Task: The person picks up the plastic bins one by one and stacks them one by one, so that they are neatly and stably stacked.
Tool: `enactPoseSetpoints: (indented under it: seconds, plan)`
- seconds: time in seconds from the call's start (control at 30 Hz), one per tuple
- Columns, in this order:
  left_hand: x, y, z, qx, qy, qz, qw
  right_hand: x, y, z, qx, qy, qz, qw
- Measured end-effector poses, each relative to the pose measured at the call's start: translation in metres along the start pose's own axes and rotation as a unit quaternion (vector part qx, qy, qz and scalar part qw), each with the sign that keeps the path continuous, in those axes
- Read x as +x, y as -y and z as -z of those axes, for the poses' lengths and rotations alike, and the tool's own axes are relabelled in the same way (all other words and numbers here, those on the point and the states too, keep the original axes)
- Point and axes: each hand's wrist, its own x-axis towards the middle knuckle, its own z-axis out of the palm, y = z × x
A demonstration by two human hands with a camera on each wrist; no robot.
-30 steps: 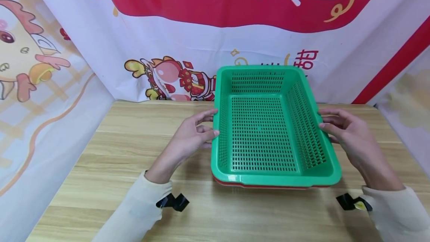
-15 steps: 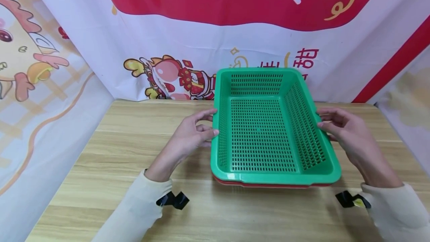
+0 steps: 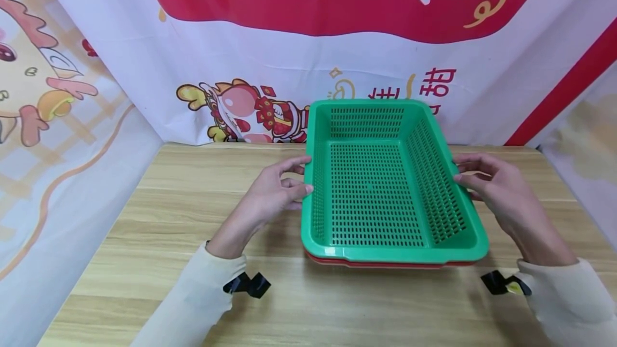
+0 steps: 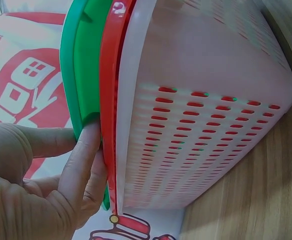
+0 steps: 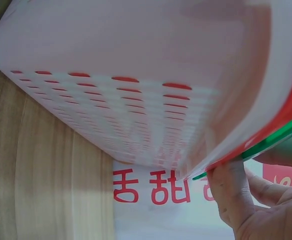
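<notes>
A green perforated plastic basket (image 3: 371, 191) sits at the top of a nested stack, its inside bare. Below its rim show a red basket (image 4: 111, 95) and, lowest, a white basket (image 4: 186, 130) resting on the table. My left hand (image 3: 277, 190) pinches the green rim on the left side, thumb on top and fingers beneath, close to the red rim. On the opposite side my right hand (image 3: 496, 189) pinches the same rim, thumb above. In the right wrist view a fingertip lies under the green edge, near the red one. The stack hides most of the red basket's walls.
The stack stands on a wooden table (image 3: 193, 229) toward its back edge. Right behind hangs a printed red and white cloth (image 3: 270, 52); another patterned cloth (image 3: 53, 122) borders the left. Black wrist straps (image 3: 248, 285) stick out from the cream sleeves.
The far end of the green basket has sunk slightly, and more of the backdrop print shows above it. Both hands keep their hold on the rim and shift barely at all.
</notes>
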Motion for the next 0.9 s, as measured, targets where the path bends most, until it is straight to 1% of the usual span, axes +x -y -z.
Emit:
enactPoseSetpoints:
  seconds: [0.27, 0.53, 0.9]
  plan:
    - [-0.0012, -0.0010, 0.0021, 0.012, -0.004, 0.003, 0.9999, 0.0010, 0.0005, 0.0009, -0.003, 0.004, -0.004, 1.0000]
    - [-0.0007, -0.0019, 0.0033, 0.002, -0.002, 0.000, 1.0000, 0.0011, 0.0004, 0.0020, -0.005, 0.005, -0.002, 1.0000]
    - [0.0000, -0.0019, 0.0035, 0.023, -0.004, -0.001, 0.9997, 0.0006, -0.0014, 0.0027, -0.014, 0.009, 0.002, 0.9998]
